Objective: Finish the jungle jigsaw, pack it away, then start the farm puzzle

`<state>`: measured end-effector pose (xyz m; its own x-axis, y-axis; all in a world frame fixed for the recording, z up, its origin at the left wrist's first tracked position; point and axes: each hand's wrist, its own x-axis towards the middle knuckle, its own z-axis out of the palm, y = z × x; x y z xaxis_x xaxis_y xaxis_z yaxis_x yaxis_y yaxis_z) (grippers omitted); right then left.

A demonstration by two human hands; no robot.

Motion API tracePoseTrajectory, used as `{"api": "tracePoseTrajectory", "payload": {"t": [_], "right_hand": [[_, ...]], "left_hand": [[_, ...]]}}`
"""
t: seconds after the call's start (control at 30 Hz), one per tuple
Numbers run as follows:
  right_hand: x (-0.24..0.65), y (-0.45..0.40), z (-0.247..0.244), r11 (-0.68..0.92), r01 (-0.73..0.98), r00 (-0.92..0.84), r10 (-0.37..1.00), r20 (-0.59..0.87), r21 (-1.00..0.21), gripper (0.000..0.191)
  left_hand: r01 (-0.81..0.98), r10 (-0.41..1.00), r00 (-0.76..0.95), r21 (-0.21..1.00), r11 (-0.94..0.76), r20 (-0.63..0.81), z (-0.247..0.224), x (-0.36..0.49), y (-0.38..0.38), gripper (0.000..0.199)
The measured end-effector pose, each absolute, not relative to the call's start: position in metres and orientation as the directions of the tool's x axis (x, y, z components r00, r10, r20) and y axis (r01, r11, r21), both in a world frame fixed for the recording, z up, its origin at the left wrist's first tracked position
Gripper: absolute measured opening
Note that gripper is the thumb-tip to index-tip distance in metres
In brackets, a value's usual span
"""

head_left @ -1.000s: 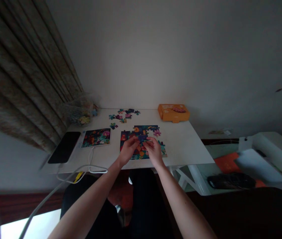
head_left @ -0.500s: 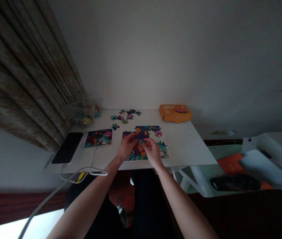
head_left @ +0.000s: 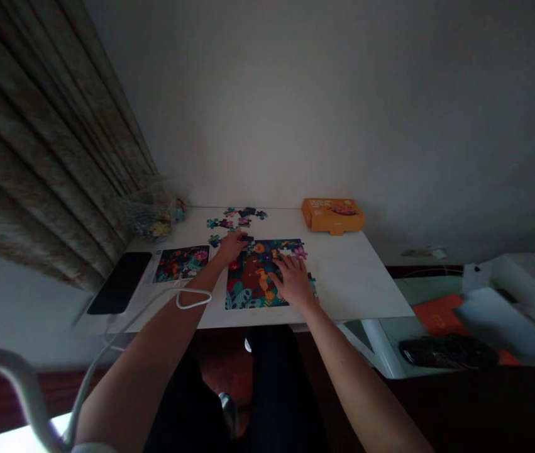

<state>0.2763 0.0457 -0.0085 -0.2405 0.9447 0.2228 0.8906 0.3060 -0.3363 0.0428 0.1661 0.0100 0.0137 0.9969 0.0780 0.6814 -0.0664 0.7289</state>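
A partly joined jigsaw puzzle (head_left: 251, 283) with a dark, colourful animal and plant picture lies near the table's front edge. My right hand (head_left: 294, 281) rests on its right part, fingers spread and flat. At the puzzle's upper left corner, my left hand (head_left: 232, 246) reaches out with its fingertips closed on a dark puzzle piece (head_left: 248, 240). Several loose puzzle pieces (head_left: 244, 221) lie just beyond this hand. Left of the puzzle is a picture card (head_left: 180, 261), partly behind my left forearm.
An orange box (head_left: 334, 215) stands at the back right of the white table (head_left: 342, 270). A phone (head_left: 120, 283) with a white cable (head_left: 194, 299) lies at the left, and a clear plastic bag (head_left: 151, 217) sits behind it. Boxes and a black object are low on the right.
My left hand has moved from the puzzle's middle to its upper left corner. My right hand has gone from pinching at the centre to lying flat. The central area now looks filled.
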Motion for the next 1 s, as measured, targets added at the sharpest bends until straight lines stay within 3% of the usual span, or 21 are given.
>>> {"api": "tracePoseTrajectory", "payload": {"t": [0.4, 0.5, 0.7, 1.0], "right_hand": [[0.275, 0.044, -0.002, 0.303, 0.895, -0.237, 0.944, 0.228, -0.326, 0.043], [0.275, 0.044, -0.001, 0.300, 0.896, -0.233, 0.946, 0.227, -0.328, 0.042], [0.274, 0.045, -0.002, 0.302, 0.888, -0.228, 0.944, 0.237, -0.346, 0.042], [0.274, 0.044, -0.003, 0.302, 0.908, -0.241, 0.943, 0.228, -0.290, 0.044]], "left_hand": [[0.777, 0.991, 0.096, 0.615, -0.136, 0.098, 0.006, 0.053, 0.159, 0.032], [0.829, 0.984, 0.122, 0.531, -0.175, 0.133, 0.008, 0.052, 0.148, 0.033], [0.833, 0.903, 0.396, 0.349, -0.430, 0.166, 0.004, 0.052, 0.108, 0.043], [0.885, 0.905, 0.420, 0.190, -0.426, 0.069, 0.001, 0.058, 0.091, 0.058]]}}
